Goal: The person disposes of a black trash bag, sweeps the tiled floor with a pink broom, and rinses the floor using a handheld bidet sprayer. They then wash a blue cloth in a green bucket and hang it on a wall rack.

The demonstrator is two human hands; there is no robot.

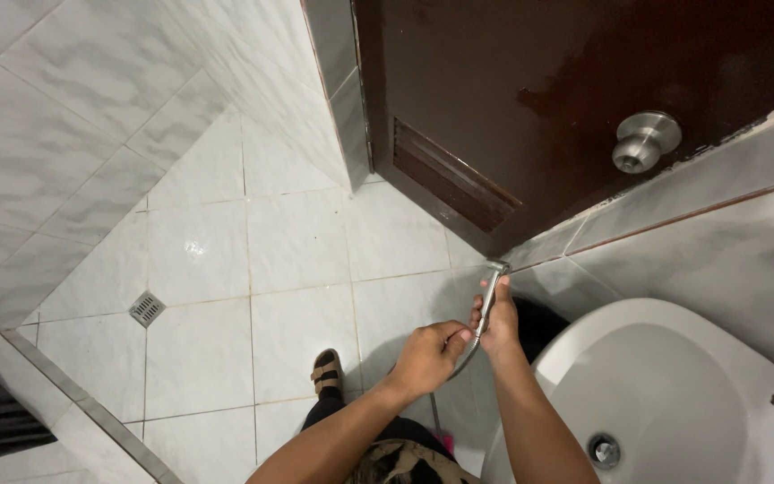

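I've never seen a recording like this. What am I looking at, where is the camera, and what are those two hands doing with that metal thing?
There is no machine here: a person wears one camera on the head, and it looks straight down, so you see their own arms from above. The room is a tiled bathroom. The right hand grips a slim metal spray handle, the kind on a hose, with its head pointing up toward the dark brown door. The left hand touches the lower end of that handle, where the hose seems to join. Below the right arm is a white washbasin. On the white tile floor you can see a small square drain and the person's sandalled foot. The door has a round metal knob.
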